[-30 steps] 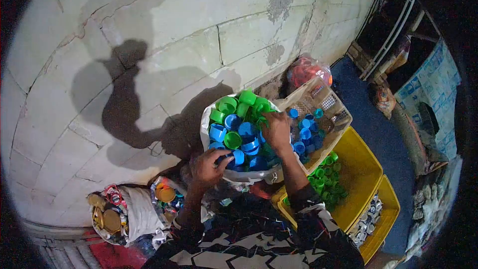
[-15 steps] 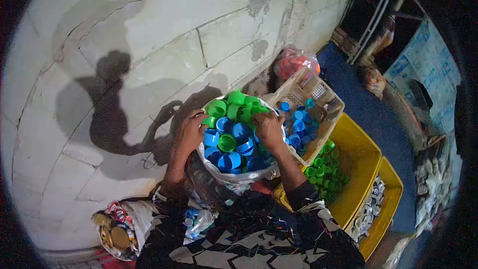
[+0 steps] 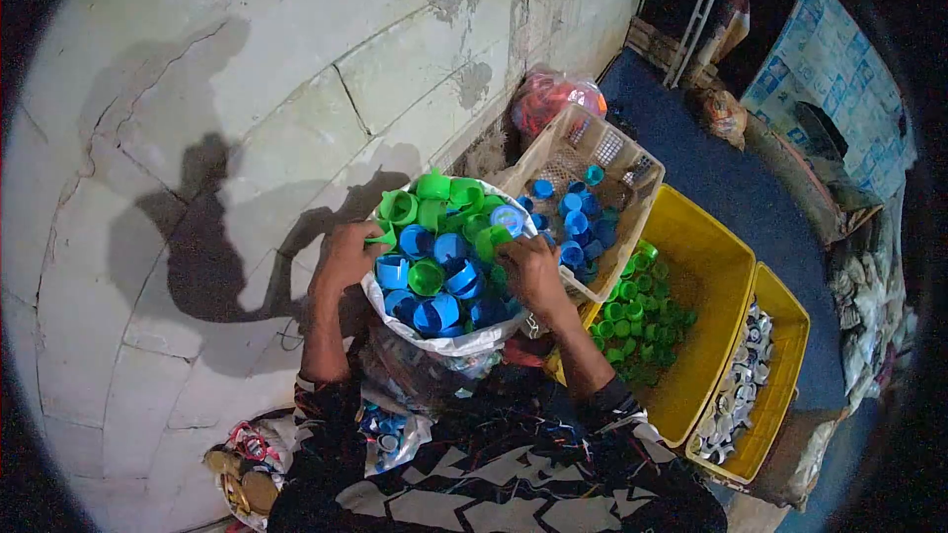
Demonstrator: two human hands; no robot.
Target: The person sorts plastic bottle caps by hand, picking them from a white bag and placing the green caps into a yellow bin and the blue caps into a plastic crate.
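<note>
Filling a white sack (image 3: 449, 343) between the fingers (image 3: 517, 255), plastic caps (image 3: 436, 314) are heaped. A green cap (image 3: 384, 234) is pinched by the left hand (image 3: 343, 259); any hold by the right hand (image 3: 533, 271) cannot be told. Caps seem light, stiff, best gripped by rims.

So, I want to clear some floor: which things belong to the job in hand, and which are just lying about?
Probably in use:
white sack of caps, between left hand and right hand
pale crate of blue caps
large yellow bin of green caps

Probably just lying about:
red bundle
patterned sheet
</note>
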